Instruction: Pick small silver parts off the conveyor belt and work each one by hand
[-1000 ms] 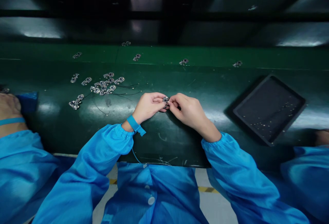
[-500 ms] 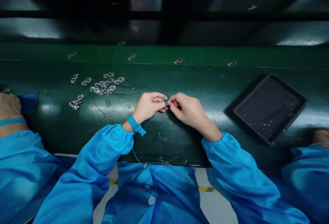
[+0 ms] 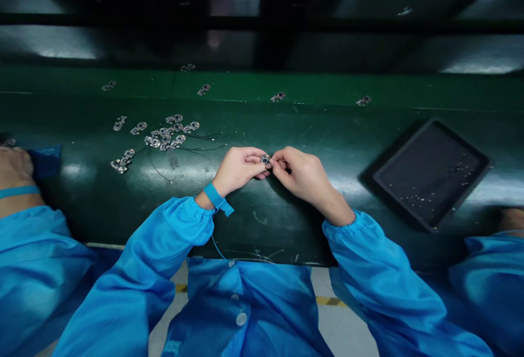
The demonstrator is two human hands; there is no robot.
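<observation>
My left hand (image 3: 237, 170) and my right hand (image 3: 301, 174) meet just above the dark green bench (image 3: 286, 128), fingertips pinched together on one small circuit board (image 3: 265, 159). Both hands are closed around it, and the fingers hide most of the board. A blue wrist strap (image 3: 216, 198) circles my left wrist. A loose pile of the same small boards (image 3: 167, 134) with thin black wires lies on the bench to the left of my left hand.
A black tray (image 3: 429, 171) with tiny specks sits at the right. Single small boards (image 3: 278, 96) lie spaced along the far green belt. Other people's blue sleeves show at the left edge (image 3: 24, 248) and the right edge (image 3: 491, 269).
The single boards on the far belt have drifted left. My hands have shifted up very slightly, still pinching the same board.
</observation>
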